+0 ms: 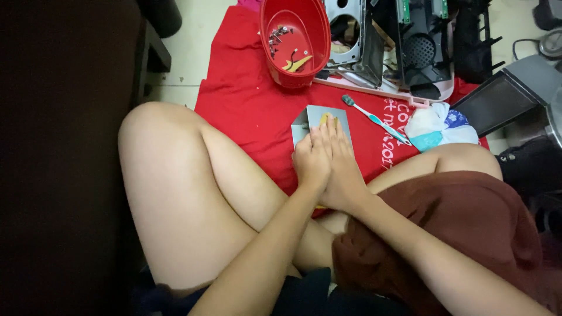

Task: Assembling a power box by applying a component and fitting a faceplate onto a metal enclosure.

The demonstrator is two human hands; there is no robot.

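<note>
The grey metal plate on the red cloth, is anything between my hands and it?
Nothing visible. Both the left hand and the right hand lie flat on the grey metal plate, side by side, with a small yellow piece at the fingertips. The toothbrush lies apart, to the right.

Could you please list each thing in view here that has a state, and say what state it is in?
Grey plate: flat on the red cloth, pressed under both hands.
Left hand: fingers curled, on the plate.
Right hand: fingers straight, flat on the plate.
Red tub: upright, open, holding small screws.
Toothbrush: lying on the cloth, untouched.
Grey housing: opened, insides showing.
</note>
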